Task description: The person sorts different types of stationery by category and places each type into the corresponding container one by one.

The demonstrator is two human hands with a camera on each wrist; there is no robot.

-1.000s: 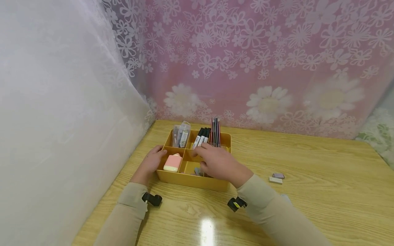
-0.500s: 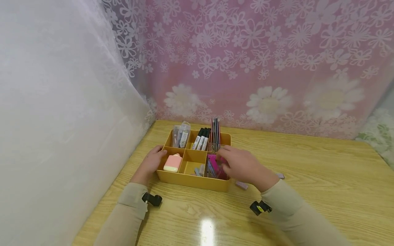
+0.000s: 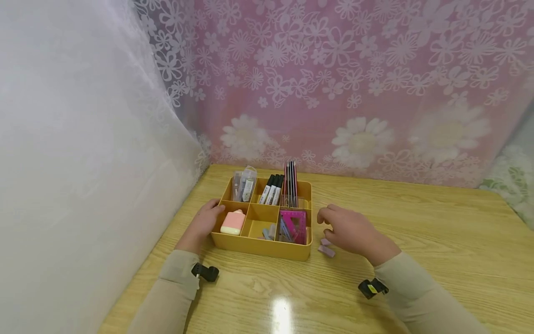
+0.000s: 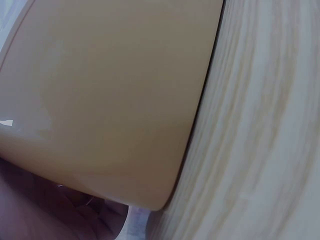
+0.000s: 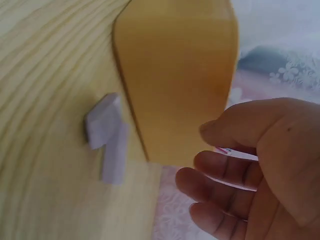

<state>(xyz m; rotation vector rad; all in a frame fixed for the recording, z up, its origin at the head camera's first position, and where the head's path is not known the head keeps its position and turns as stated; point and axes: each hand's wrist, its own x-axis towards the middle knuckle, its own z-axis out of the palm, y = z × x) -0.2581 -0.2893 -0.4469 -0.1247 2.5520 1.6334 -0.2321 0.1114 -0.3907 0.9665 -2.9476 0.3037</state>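
My left hand (image 3: 202, 222) grips the left side of a yellow divided desk organizer (image 3: 258, 248), its thumb over the rim. In the left wrist view, fingers lie along the organizer's wall (image 4: 115, 100). My right hand (image 3: 352, 229) hovers just right of the organizer, fingers loosely bent with nothing between them. Below it, two small lilac erasers (image 5: 114, 145) lie on the table beside the organizer's right wall. Inside the front compartments are a pink and cream flat case (image 3: 233, 222), a few small erasers (image 3: 272, 231) and a magenta set square (image 3: 298, 227).
The organizer's back compartments hold clear plastic cases (image 3: 248, 184), black-capped markers (image 3: 273, 190) and several upright pencils (image 3: 290, 183). Beneath everything is a wood-grain table (image 3: 438, 232). A pink floral curtain (image 3: 367, 83) hangs behind, and a white sheet (image 3: 96, 139) slopes down at the left.
My right hand has moved right, from over the organizer's front compartments to outside its right wall, uncovering the set square and the two lilac erasers. My left hand stays at the organizer.
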